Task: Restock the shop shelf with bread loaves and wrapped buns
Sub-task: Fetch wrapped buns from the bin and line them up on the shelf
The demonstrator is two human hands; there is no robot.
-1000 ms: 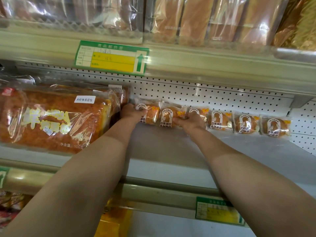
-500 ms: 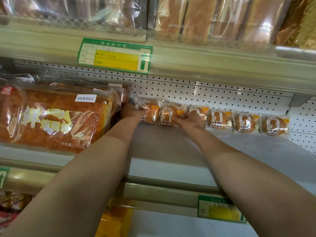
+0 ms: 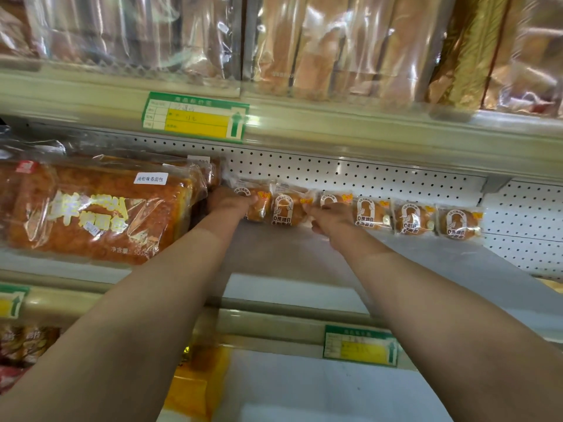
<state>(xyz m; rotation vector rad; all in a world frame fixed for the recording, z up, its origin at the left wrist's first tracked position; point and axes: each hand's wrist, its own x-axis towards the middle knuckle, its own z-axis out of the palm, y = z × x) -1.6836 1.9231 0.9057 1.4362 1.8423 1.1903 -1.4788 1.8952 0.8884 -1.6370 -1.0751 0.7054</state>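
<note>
Since a second ago almost nothing moved: my left hand [image 3: 227, 198] and right hand [image 3: 330, 216] still press the far wrapped buns [image 3: 286, 207], fingers hidden. I judge the row nearly straight.

orange-brown wrapped buns [image 3: 409, 220]; green-yellow price tag [image 3: 196, 117]; white dotted pegboard [image 3: 380, 178]

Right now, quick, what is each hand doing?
Left hand: holding the leftmost wrapped bun.
Right hand: holding the third wrapped bun in the row.
</note>
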